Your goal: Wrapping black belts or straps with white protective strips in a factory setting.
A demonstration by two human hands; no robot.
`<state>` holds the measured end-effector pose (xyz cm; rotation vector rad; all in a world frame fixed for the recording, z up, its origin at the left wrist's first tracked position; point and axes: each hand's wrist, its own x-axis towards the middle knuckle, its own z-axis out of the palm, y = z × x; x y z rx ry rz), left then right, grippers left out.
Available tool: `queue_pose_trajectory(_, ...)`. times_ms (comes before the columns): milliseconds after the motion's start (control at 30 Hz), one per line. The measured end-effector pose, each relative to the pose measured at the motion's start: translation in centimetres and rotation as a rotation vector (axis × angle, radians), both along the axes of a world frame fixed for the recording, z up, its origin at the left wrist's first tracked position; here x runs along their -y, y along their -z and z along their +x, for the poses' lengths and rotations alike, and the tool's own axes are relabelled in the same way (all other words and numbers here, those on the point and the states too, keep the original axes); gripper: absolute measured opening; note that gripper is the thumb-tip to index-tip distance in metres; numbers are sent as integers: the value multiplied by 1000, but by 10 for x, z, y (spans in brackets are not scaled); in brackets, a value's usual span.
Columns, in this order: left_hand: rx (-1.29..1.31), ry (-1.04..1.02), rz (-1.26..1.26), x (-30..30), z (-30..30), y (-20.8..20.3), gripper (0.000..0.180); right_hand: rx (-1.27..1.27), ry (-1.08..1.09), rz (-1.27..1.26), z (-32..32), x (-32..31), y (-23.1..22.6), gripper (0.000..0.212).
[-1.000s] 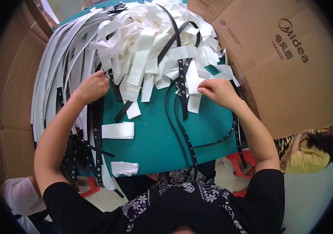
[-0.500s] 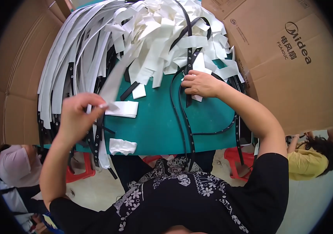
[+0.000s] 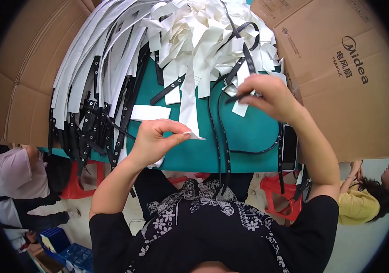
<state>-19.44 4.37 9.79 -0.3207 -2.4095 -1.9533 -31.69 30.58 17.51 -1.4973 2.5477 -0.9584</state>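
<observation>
The left hand [image 3: 151,139] is pinching the lower end of a long white strip [image 3: 189,102], which is running up from the fingertips across the green table [image 3: 253,132] into the white strip pile [image 3: 203,36]. The strip is flat, papery and narrow, its end coming to a point. The right hand [image 3: 267,95] is grasping a black studded strap [image 3: 224,136] near its upper end; the strap is looping down over the table edge. It is probably also touching a white scrap, though fingers are hiding that. A phone [image 3: 289,148] is lying beside the right wrist.
</observation>
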Motion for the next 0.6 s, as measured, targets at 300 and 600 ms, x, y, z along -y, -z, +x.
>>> queue_pose_trajectory(300,11,45,-46,-12,-3,-1,9,-259,67,125,77,9,0,12)
queue_pose_trajectory(600,5,34,-96,-20,-4,1,9,-314,94,307,85,6,4,13)
